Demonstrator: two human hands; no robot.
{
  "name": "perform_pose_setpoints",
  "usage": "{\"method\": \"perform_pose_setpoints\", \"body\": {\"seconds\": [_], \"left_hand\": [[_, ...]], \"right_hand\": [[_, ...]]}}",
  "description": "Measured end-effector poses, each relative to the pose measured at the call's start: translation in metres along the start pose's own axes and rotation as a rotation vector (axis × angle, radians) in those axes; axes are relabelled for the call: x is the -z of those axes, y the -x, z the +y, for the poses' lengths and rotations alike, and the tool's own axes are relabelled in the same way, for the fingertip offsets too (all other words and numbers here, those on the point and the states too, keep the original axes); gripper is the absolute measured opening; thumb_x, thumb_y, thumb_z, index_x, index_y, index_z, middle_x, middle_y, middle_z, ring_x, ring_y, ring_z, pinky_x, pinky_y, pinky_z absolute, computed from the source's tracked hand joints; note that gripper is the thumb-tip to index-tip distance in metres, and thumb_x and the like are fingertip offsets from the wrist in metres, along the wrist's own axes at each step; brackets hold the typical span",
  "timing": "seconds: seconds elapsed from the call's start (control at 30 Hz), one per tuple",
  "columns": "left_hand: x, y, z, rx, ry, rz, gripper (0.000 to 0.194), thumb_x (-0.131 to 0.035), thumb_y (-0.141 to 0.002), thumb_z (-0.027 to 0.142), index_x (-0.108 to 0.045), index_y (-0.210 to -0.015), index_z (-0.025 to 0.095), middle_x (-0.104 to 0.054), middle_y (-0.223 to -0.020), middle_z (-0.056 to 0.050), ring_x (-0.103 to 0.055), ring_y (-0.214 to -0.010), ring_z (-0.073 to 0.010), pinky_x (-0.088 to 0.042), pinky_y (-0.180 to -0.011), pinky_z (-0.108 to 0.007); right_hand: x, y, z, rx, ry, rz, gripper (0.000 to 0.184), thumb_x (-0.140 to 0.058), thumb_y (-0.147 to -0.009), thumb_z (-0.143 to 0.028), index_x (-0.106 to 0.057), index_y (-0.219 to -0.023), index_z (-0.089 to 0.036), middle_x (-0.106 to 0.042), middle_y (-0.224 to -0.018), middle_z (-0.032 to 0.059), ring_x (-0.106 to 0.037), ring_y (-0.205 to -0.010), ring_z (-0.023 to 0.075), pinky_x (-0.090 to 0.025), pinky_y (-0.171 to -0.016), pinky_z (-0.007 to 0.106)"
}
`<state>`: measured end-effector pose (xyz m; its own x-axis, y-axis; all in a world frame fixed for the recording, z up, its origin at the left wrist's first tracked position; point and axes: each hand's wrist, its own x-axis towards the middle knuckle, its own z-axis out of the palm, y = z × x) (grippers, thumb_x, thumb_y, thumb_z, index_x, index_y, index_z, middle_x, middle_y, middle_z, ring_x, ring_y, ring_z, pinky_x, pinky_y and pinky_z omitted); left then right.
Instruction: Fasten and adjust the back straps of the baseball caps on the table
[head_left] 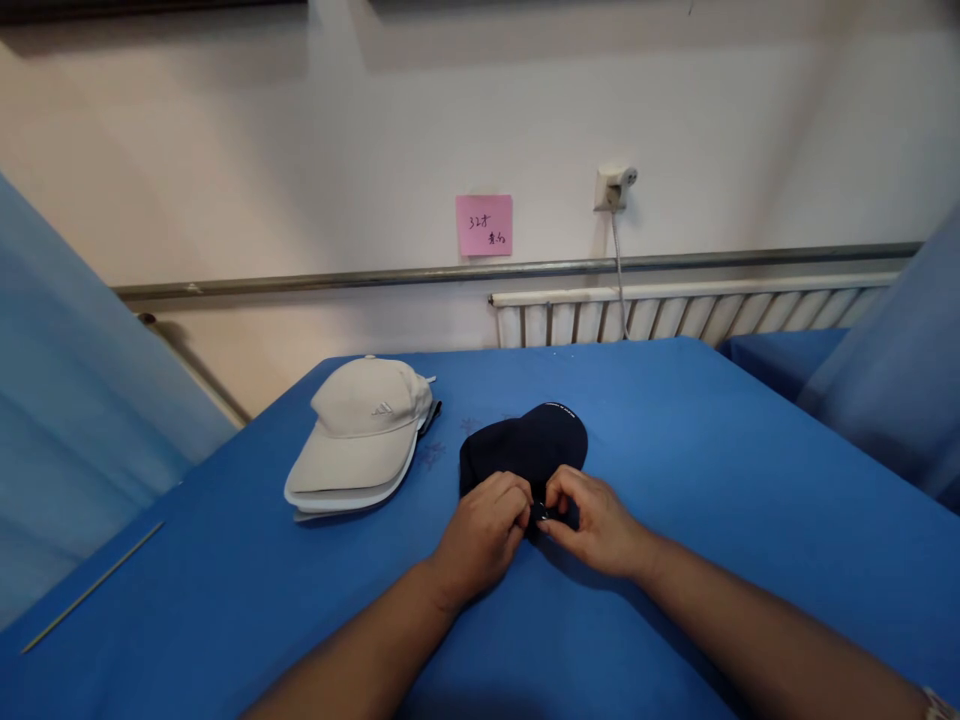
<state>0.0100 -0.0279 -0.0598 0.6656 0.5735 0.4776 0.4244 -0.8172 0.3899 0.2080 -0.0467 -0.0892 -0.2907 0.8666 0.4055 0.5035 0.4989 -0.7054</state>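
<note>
A dark navy cap (529,447) lies on the blue table cloth (675,480) in the middle, its brim pointing away from me. My left hand (484,530) and my right hand (589,520) meet at the cap's near edge. Both pinch its back strap, fingers curled and closed on it. The strap's small buckle shows between my fingertips. To the left rests a stack of beige and white caps (360,435), apart from both hands.
A pink sticky note (484,224) hangs on the wall behind, with a wall socket and cable (615,190) beside it. A white radiator (690,312) runs along the far edge. Blue fabric partitions (67,400) rise on both sides. A thin stick (94,585) lies at the left.
</note>
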Motion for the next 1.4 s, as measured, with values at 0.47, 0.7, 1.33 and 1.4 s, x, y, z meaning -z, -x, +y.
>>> {"method": "perform_pose_setpoints", "body": {"seconds": [0.47, 0.7, 1.33, 1.4], "left_hand": [[0.004, -0.001, -0.001, 0.096, 0.046, -0.008, 0.023, -0.05, -0.084, 0.006, -0.058, -0.1, 0.021, -0.063, -0.098, -0.005, -0.057, -0.093, -0.0183, -0.047, -0.083, -0.032], [0.0, -0.004, -0.009, 0.338, 0.242, -0.017, 0.015, -0.055, -0.088, 0.019, -0.065, -0.099, 0.021, -0.069, -0.094, -0.003, -0.063, -0.087, -0.0169, -0.049, -0.08, -0.031], [0.001, -0.011, -0.014, 0.853, 0.913, 0.011, 0.03, -0.074, -0.07, 0.032, -0.064, -0.092, 0.013, -0.057, -0.064, 0.002, -0.045, -0.051, -0.0065, -0.032, -0.049, -0.019], [0.001, -0.011, -0.015, 0.865, 0.92, 0.006, 0.031, -0.073, -0.071, 0.033, -0.063, -0.092, 0.013, -0.055, -0.061, 0.004, -0.043, -0.049, -0.006, -0.03, -0.047, -0.019]], "right_hand": [[0.002, 0.0, 0.002, 0.132, 0.021, 0.049, 0.017, -0.058, -0.083, -0.01, -0.055, -0.094, -0.022, -0.061, -0.089, 0.0025, -0.058, -0.081, 0.0169, -0.047, -0.072, 0.032], [0.0, -0.001, 0.009, 0.037, 0.008, 0.097, 0.012, -0.055, -0.089, -0.018, -0.061, -0.099, -0.024, -0.066, -0.084, 0.0011, -0.061, -0.075, 0.0159, -0.047, -0.067, 0.029], [0.002, 0.002, 0.001, -0.032, 0.037, -0.036, 0.035, -0.067, -0.08, -0.026, -0.053, -0.112, -0.02, -0.058, -0.079, -0.0005, -0.055, -0.069, 0.0149, -0.043, -0.065, 0.028], [0.002, 0.002, 0.0, 0.033, 0.123, -0.023, 0.03, -0.062, -0.083, -0.021, -0.052, -0.11, -0.019, -0.06, -0.084, 0.0019, -0.056, -0.072, 0.0155, -0.043, -0.066, 0.029]]}}
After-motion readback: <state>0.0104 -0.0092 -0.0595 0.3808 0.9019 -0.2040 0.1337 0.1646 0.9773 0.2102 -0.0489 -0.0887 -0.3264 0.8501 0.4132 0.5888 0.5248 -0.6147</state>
